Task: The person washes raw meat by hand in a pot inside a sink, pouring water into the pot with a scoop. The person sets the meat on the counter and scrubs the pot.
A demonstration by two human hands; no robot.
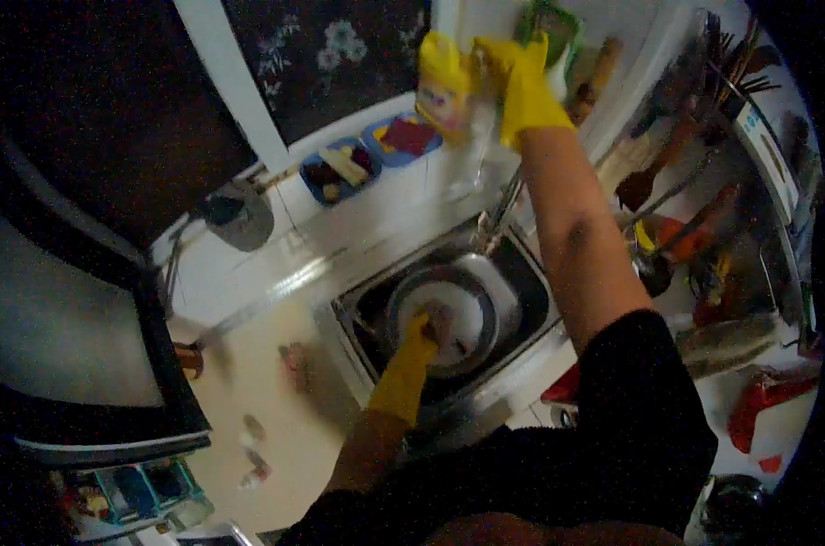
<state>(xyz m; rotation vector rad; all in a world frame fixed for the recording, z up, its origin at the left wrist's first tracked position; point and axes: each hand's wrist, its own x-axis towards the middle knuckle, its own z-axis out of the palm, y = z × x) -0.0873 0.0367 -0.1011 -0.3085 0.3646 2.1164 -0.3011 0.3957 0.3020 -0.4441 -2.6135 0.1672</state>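
My left hand (417, 350), in a yellow rubber glove, reaches down into the sink (351, 350). Its curled fingers are over a round metal basin (396, 314); a small brownish shape is beside them, too blurred to name. Up at the window ledge is my right hand (531, 91), gloved in yellow too and smeared by motion. Just left of it stands a yellow detergent bottle (442, 91) with a label. Whether its fingers touch the bottle is unclear. Behind that hand shows a green-framed holder (558, 32).
Two blue trays, one with mixed items (317, 173) and one with a red cloth (403, 136), line the ledge. The faucet (499, 218) rises behind the sink. A grey container (240, 218) hangs left. Utensils (740, 73) crowd the right; small items (253, 464) dot the counter.
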